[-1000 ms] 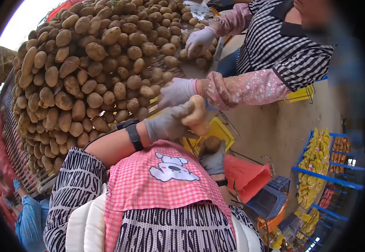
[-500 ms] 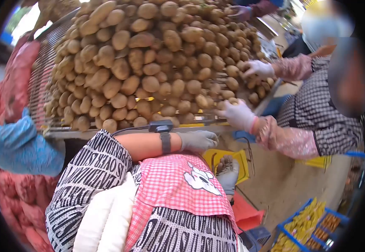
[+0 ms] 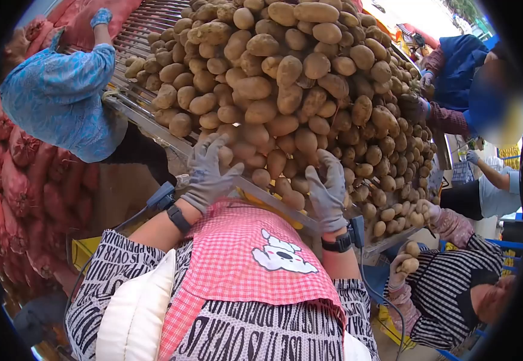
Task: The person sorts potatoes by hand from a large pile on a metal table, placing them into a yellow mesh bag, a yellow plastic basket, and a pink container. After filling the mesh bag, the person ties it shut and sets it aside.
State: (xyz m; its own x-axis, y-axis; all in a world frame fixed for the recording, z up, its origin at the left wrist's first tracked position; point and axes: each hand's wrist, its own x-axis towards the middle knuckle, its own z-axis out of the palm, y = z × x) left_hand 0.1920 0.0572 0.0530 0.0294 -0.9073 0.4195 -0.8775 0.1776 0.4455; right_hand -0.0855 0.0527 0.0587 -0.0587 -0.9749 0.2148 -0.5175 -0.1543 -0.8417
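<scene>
Both gloved hands are up at the near edge of the potatoes [image 3: 285, 90]! The left hand [image 3: 208, 174] lies spread over the spuds at the pile's lower left corner, fingers [image 3: 204, 151] splayed and released, gripping nothing. The right hand [image 3: 328, 191] sits flat on the pile's near edge, just right of the left, fingers [image 3: 336, 166] stretched out and loose, closed on nothing. A black band [image 3: 178, 218] wraps the left wrist and a second band [image 3: 340, 242] the right. A pink checked apron [image 3: 255, 259] fills the view below the pile.

It's crowded round that pile. Left of it, a person in a blue top [image 3: 57, 96] leans in with a gloved hand raised. Below and right of the pile, a co-worker in a striped shirt [image 3: 454, 289] holds potatoes in one pale glove [image 3: 407, 265], the other glove [image 3: 428, 210] touching the pile's right edge. At the pile's far right side stands another person in dark blue [image 3: 461, 66].

The surface [image 3: 144, 27] is a bed of metal rollers, bare at the pile's upper left, with a metal rim [image 3: 153, 127] along the near side. Red net sacks [image 3: 9, 174] are stacked far left of the pile, and a yellow crate [image 3: 83, 251] peeks out below it.
</scene>
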